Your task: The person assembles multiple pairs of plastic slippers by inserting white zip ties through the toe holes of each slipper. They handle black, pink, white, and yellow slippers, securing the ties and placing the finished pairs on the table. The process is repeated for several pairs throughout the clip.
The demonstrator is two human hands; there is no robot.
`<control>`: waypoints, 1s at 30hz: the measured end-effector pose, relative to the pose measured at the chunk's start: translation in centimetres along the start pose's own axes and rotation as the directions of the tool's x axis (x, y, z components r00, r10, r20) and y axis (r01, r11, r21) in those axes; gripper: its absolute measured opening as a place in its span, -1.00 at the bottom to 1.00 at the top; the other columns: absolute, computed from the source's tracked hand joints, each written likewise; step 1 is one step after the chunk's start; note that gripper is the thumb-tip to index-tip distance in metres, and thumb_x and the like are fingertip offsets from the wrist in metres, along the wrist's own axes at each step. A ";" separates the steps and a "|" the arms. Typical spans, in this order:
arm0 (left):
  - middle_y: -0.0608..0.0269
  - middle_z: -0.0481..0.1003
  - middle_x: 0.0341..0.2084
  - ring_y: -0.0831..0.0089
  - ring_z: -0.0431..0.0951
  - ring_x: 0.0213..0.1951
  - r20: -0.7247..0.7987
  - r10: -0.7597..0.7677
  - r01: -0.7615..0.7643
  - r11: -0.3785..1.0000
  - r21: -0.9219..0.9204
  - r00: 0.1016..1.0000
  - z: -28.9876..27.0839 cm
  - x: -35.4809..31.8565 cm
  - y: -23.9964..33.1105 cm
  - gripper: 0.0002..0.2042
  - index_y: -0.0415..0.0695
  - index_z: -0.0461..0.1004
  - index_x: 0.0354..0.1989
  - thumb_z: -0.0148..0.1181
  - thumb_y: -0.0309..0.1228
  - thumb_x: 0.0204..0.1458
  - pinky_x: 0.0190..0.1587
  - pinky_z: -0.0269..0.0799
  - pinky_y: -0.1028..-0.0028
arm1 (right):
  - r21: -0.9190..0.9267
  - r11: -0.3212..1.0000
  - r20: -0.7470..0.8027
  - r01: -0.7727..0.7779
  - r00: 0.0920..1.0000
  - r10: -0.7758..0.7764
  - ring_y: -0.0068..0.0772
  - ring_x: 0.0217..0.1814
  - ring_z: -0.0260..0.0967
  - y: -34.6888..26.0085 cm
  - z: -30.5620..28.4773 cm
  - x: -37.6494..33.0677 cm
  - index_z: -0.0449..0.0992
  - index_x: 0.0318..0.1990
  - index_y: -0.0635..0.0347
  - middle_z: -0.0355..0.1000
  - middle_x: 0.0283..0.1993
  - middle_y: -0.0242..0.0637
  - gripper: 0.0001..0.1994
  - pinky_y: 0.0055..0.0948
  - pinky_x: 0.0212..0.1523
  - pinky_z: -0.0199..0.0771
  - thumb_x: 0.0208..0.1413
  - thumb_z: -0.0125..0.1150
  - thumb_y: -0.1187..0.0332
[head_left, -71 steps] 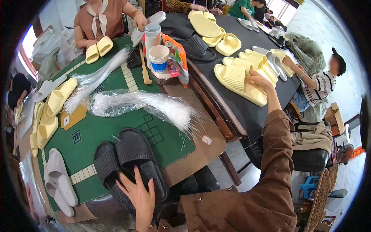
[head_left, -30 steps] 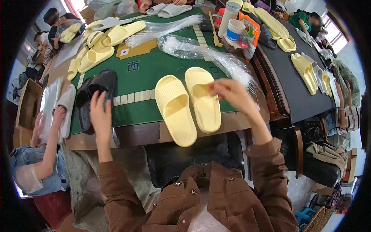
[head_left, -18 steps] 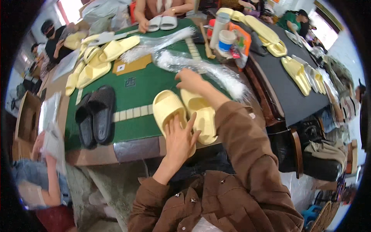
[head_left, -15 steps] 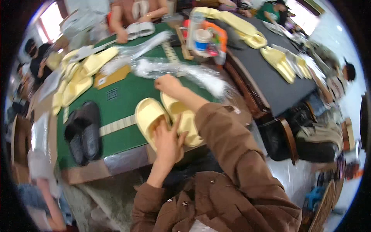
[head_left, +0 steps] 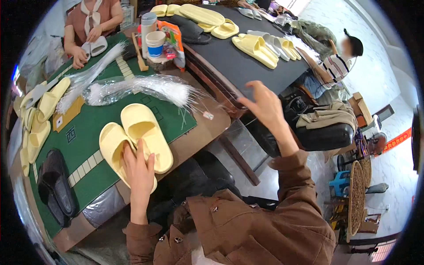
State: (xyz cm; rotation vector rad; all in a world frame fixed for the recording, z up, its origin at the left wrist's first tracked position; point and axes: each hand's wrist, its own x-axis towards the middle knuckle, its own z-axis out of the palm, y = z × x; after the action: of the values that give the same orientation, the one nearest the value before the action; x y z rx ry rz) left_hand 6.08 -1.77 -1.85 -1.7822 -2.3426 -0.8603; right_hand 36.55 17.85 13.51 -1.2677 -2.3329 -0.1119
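A pair of pale yellow slippers [head_left: 157, 143] lies side by side at the near edge of the green-topped table, toes pointing away and heels reaching the edge. My left hand [head_left: 138, 164] grips their adjoining inner sides, fingers over the left slipper and thumb toward the right one. My right hand [head_left: 265, 108] is raised off the table's right side, thumb and fingers apart, with nothing visible in it. Between the hands and the far side lies a bundle of thin clear plastic strands [head_left: 145, 88] in a film sleeve, its loose ends fanning rightward near a small white tag [head_left: 208, 115].
Dark slippers [head_left: 57, 187] and more yellow slippers [head_left: 39, 134] line the left side. A paper cup [head_left: 155, 44] stands at the far corner beside a wooden stick [head_left: 140, 55]. Across from me a person handles white slippers [head_left: 94, 47]. The dark table [head_left: 225, 57] at right holds further slippers.
My right hand has moved right, away from the strands and slippers, and its fingers have spread. My left hand stays on the yellow slippers. The view has swung to the right.
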 end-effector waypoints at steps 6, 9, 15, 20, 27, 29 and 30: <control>-0.35 0.05 0.22 -0.20 0.07 0.25 0.035 -0.013 0.012 0.999 0.043 0.999 -0.3 0.0 -0.2 -0.46 -0.15 0.19 0.27 0.09 -0.26 0.12 0.28 -0.02 0.02 | 0.120 0.885 0.147 -0.450 0.890 0.432 -0.12 -0.36 0.52 8.6 -0.7 -4.7 0.52 -0.24 0.36 0.52 -0.43 -0.01 -0.40 -0.29 -0.30 0.48 -0.06 0.31 -0.14; -0.35 0.05 0.23 -0.22 0.06 0.26 0.052 -0.005 0.002 0.998 0.057 0.999 -0.3 -0.1 -0.4 -0.46 -0.14 0.19 0.28 0.08 -0.25 0.13 0.29 -0.04 0.03 | 0.246 0.823 0.399 -0.512 0.827 0.395 -0.30 -0.43 0.47 7.2 1.4 -5.3 0.56 -0.43 0.38 0.51 -0.49 -0.17 -0.45 -0.40 -0.40 0.42 -0.01 0.26 -0.10; -0.36 0.03 0.24 -0.23 0.05 0.27 0.086 -0.016 0.011 0.998 0.060 0.996 0.0 0.2 -0.3 -0.46 -0.06 0.15 0.32 0.04 -0.23 0.17 0.29 -0.06 0.03 | 0.719 0.392 0.503 -0.573 0.820 0.275 -0.69 -0.57 0.16 9.4 8.2 -7.2 0.53 -0.38 0.22 0.31 -0.56 -0.51 -0.75 -0.64 -0.54 0.17 0.20 0.05 0.25; -0.38 0.02 0.24 -0.24 0.06 0.25 0.092 -0.016 0.007 0.996 0.093 0.996 0.1 0.1 -0.3 -0.46 -0.04 0.12 0.34 -0.01 -0.22 0.19 0.28 -0.05 0.02 | 0.221 0.754 0.967 -0.618 0.237 -0.089 -0.42 -0.45 0.47 16.1 12.5 -17.0 0.61 -0.31 0.25 0.55 -0.41 -0.26 -0.76 -0.43 -0.44 0.46 0.12 0.03 0.33; -0.38 0.01 0.25 -0.24 0.05 0.27 0.137 -0.055 0.042 0.994 0.098 0.989 -0.6 0.2 0.1 -0.46 -0.04 0.11 0.35 -0.01 -0.24 0.19 0.29 -0.06 0.03 | 0.027 0.878 0.894 -0.479 0.404 0.193 -0.43 -0.34 0.52 27.1 23.1 -25.1 0.60 -0.16 0.10 0.59 -0.31 -0.36 -0.75 -0.38 -0.36 0.49 -0.01 0.17 0.33; -0.39 0.00 0.25 -0.25 0.03 0.28 0.169 -0.072 0.062 0.996 0.061 0.983 -0.4 0.4 0.3 -0.45 -0.04 0.10 0.35 0.00 -0.25 0.19 0.30 -0.07 0.03 | -0.092 0.988 0.798 -0.127 0.584 0.149 -0.39 -0.31 0.53 30.3 25.5 -26.2 0.60 -0.12 0.03 0.59 -0.29 -0.41 -0.73 -0.33 -0.34 0.51 -0.04 0.19 0.33; -0.39 0.00 0.25 -0.25 0.02 0.28 0.186 -0.041 0.045 0.999 -0.013 0.982 1.3 1.0 0.9 -0.44 -0.03 0.09 0.36 0.00 -0.25 0.18 0.30 -0.07 0.03 | -0.277 0.961 0.790 -0.006 0.568 0.231 -0.30 -0.28 0.53 34.4 24.9 -27.8 0.58 -0.09 0.11 0.59 -0.26 -0.31 -0.67 -0.30 -0.29 0.51 -0.06 0.25 0.29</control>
State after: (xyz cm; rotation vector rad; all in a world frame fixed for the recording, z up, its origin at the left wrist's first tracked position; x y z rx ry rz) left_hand 6.90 -0.10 -2.20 -1.9019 -2.5019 -0.7507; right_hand 67.85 23.26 -26.10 -1.9053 -3.0573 0.3304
